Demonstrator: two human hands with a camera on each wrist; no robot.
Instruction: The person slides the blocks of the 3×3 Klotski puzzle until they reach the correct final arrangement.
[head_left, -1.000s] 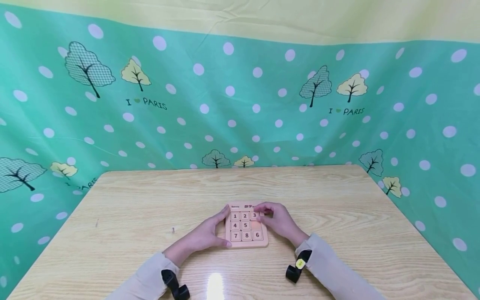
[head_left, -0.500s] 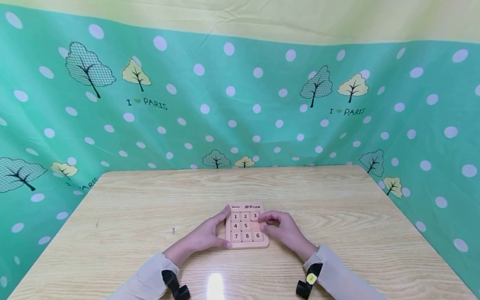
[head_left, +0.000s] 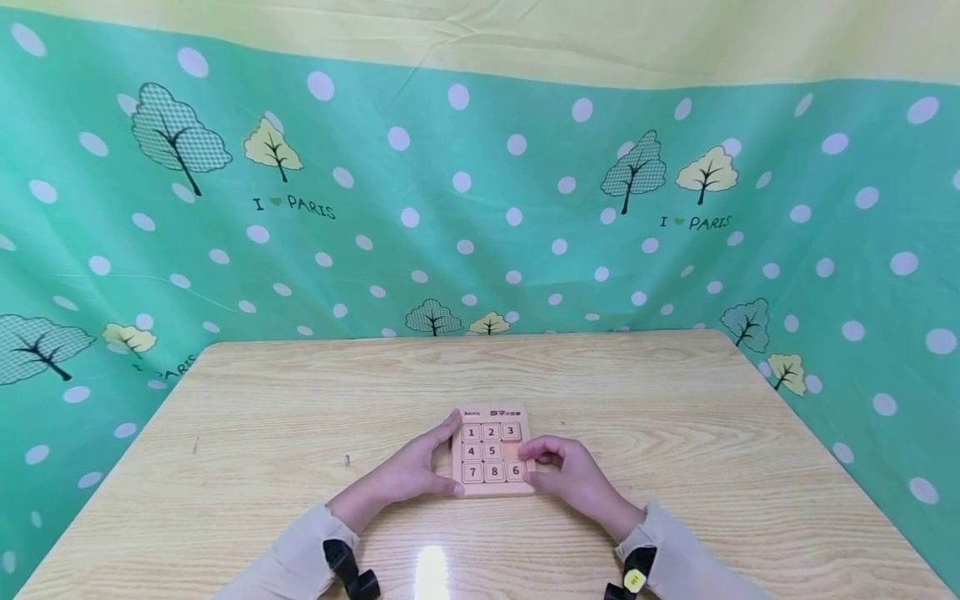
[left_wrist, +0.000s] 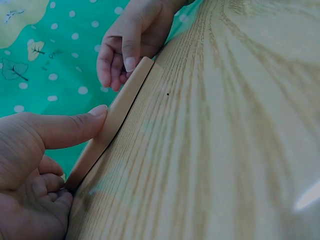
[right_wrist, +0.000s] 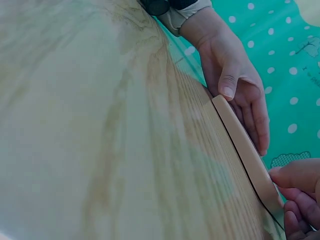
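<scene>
A pink number sliding puzzle [head_left: 495,490] lies on the wooden table in the head view. Its top row reads 1, 2, 3; below are 4, 5 and a vacant slot, then 7, 8 and the 6 tile [head_left: 515,472]. My left hand [head_left: 412,467] grips the board's left side, thumb at the near corner and fingers along the far corner. At the right edge is my right hand [head_left: 570,477], index fingertip beside the vacant slot and thumb tip at the 6 tile, the two spread apart. Both wrist views show the board side-on, its numbers hidden.
The wooden table [head_left: 300,400] stretches out on both sides of the puzzle. A green dotted curtain [head_left: 480,208] with printed trees hangs behind it and along its sides. Small dark marks show on the tabletop left of the puzzle.
My right hand has come down along the board's right side, from the 3 tile to beside the vacant slot and the 6. The left hand and the tiles' order stay the same.
</scene>
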